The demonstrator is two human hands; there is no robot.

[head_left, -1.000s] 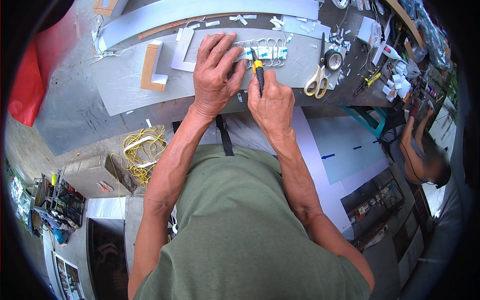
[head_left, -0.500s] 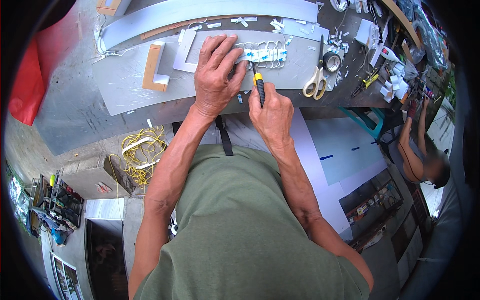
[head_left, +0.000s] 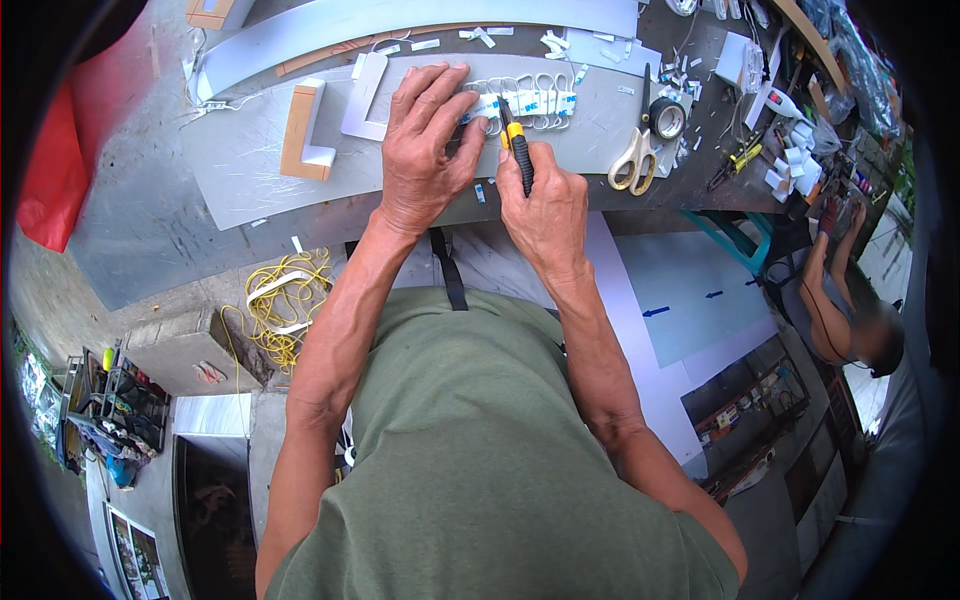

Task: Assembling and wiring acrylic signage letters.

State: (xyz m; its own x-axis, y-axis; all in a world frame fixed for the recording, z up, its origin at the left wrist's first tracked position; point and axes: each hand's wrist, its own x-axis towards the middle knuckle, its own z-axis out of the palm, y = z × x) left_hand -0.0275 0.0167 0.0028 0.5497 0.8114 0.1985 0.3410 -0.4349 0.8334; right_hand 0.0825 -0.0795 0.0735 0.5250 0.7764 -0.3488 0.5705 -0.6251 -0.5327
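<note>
My left hand point(head_left: 425, 145) presses flat on a row of small white modules point(head_left: 530, 98) joined by looped white wires, lying on a grey sheet point(head_left: 250, 160) on the workbench. My right hand point(head_left: 545, 205) grips a yellow-and-black utility knife point(head_left: 518, 150), its tip pointing at the modules just right of my left fingers. The two hands almost touch.
Cream-handled scissors point(head_left: 632, 162) and a roll of black tape point(head_left: 667, 118) lie to the right. A wood-edged white letter shape point(head_left: 305, 135) sits left on the sheet. Yellow cable point(head_left: 285, 305) is coiled on the floor. Another person point(head_left: 850, 300) bends at far right.
My right hand with the knife has shifted slightly, the blade tip staying at the modules. My left hand keeps pressing on them.
</note>
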